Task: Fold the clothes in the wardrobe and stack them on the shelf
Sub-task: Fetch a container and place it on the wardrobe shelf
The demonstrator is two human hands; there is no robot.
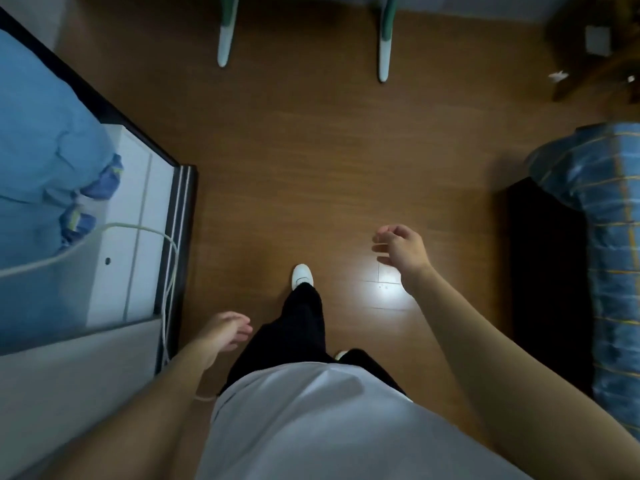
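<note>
I have a broad lane of brown wooden floor (311,150) open down the middle, with the left hand (227,332) and the right hand (401,247) both in free air above it. To the left a black-framed bed with light blue bedding (41,133) closes the lane, a white cable (145,230) draped over its corner; to the right a blue checked quilt (606,237) on a dark base does the same. Ahead, two white-and-green slanted legs (225,39) stand with a gap between them, and dark wooden furniture (595,64) fills the far right corner.
</note>
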